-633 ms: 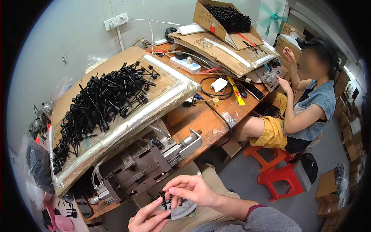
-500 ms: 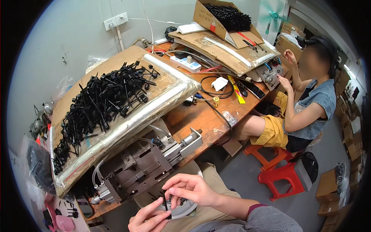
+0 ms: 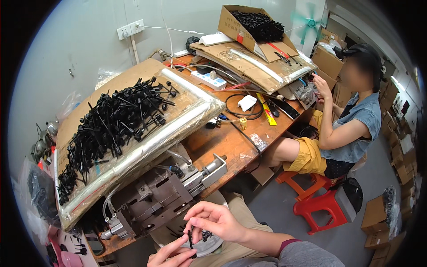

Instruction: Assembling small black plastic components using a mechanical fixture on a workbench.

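Note:
My left hand [image 3: 171, 257] and my right hand [image 3: 213, 220] meet low in the view, over my lap. Between their fingertips they pinch a thin black plastic pin [image 3: 190, 240], held upright. Under the hands sits a round light-coloured dish [image 3: 209, 247] with several small black parts in it. Just in front stands a dark metal press fixture [image 3: 153, 202] with a pneumatic cylinder [image 3: 212, 169] and hoses.
A tilted cardboard tray [image 3: 187, 111] wrapped in clear film carries a heap of black pins [image 3: 111, 124]. The wooden bench [image 3: 231, 138] holds cables, a power strip and cardboard boxes. A co-worker [image 3: 351, 129] sits on red stools [image 3: 324, 204] at the right.
My right hand has lifted slightly and the black pin now stands upright between both hands' fingertips. The co-worker's hand stays at the bench.

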`<state>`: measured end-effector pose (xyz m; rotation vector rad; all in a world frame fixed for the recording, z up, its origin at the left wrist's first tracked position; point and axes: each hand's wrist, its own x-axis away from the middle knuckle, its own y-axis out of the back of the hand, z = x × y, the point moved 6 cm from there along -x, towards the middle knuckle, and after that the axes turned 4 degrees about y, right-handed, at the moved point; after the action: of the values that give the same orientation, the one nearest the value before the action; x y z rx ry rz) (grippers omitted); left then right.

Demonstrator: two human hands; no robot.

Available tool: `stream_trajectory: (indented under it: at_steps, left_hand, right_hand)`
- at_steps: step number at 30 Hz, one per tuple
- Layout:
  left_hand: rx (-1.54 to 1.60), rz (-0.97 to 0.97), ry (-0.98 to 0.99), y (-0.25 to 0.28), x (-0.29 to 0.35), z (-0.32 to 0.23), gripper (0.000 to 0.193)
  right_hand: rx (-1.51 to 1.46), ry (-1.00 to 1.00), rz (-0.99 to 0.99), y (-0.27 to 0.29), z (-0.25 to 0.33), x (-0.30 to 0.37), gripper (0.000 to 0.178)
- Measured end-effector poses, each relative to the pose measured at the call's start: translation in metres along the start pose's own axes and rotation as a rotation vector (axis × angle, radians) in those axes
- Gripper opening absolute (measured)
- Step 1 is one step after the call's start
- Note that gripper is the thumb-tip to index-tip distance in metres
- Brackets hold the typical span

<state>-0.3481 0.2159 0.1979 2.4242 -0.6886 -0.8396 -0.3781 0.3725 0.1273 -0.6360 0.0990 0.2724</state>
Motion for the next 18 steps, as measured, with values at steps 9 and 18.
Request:
stream_trajectory:
  at_steps: [9,18]
  left_hand:
    - [-0.005,0.003,-0.013,-0.0017,-0.0001,-0.0016,0.027]
    - [-0.016,0.034,-0.016,-0.0057,-0.0004,-0.0024,0.025]
  right_hand:
    - [-0.021,-0.007,0.021,-0.0052,0.0000,-0.0010,0.018]
    - [0.001,0.031,-0.028,-0.0008,0.0006,0.0005,0.018]
